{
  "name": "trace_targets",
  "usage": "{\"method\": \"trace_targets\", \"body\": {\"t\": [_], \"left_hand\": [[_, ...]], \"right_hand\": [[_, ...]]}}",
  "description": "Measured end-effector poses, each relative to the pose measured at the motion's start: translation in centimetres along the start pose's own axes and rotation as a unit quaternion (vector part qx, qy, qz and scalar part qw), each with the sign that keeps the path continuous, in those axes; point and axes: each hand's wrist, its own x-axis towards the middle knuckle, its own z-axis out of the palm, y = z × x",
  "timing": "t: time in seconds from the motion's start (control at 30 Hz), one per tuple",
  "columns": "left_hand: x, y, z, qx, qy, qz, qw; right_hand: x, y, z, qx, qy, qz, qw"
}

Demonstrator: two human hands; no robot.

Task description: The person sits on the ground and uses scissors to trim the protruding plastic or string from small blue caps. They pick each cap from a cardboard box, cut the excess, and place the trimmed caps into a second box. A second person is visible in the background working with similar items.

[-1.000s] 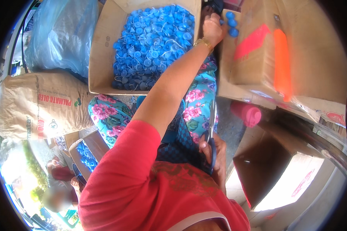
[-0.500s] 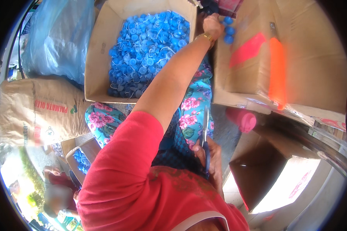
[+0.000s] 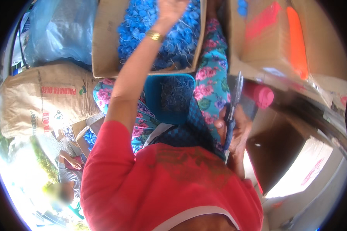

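Observation:
My left hand [image 3: 172, 10] is over a large cardboard box [image 3: 106, 46] full of small round blue plastic pieces [image 3: 177, 44] with thin white strands among them. Its fingers run out at the top edge of the picture, so I cannot make out whether they hold anything. A gold-coloured band circles that wrist. Beside my right thigh, my right hand [image 3: 237, 131] is closed round the dark handles of a pair of scissors [image 3: 231, 115], blades pointing up and away. Between my legs stands a blue bin [image 3: 150, 98] with pale thin strands inside.
At left lie a brown paper sack [image 3: 31, 100] and a blue plastic bag [image 3: 61, 30]. On the right are cardboard boxes [image 3: 270, 46], an orange strip [image 3: 297, 42], a pink bottle [image 3: 262, 96] and an open carton [image 3: 273, 161]. Another person [image 3: 67, 177] sits at lower left.
My left hand has moved left from the cardboard on the right to over the blue pieces. The blue bin has come into sight. My right hand still holds the scissors.

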Motion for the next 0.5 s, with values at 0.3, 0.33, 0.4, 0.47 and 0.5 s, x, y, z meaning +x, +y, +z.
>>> {"method": "trace_targets", "body": {"t": [0.3,0.33,0.4,0.47,0.5], "left_hand": [[-7.0,-5.3,-5.4,0.063,-0.287,-0.187,0.937],[-7.2,-4.7,-5.5,0.064,-0.322,-0.185,0.926],[-6.5,-4.6,-5.2,0.065,-0.389,-0.168,0.903],[-6.9,-4.5,-4.1,0.075,-0.375,-0.149,0.912],[-7.4,-4.0,-4.2,0.077,-0.379,-0.144,0.911]], "right_hand": [[3.2,-6.5,0.3,0.147,-0.080,-0.311,0.936],[3.4,-6.4,1.4,0.148,-0.053,-0.331,0.930],[3.4,-6.5,2.0,0.152,-0.049,-0.362,0.918],[3.1,-6.6,2.0,0.165,-0.076,-0.374,0.909],[2.9,-6.5,2.2,0.179,-0.082,-0.377,0.905]]}}
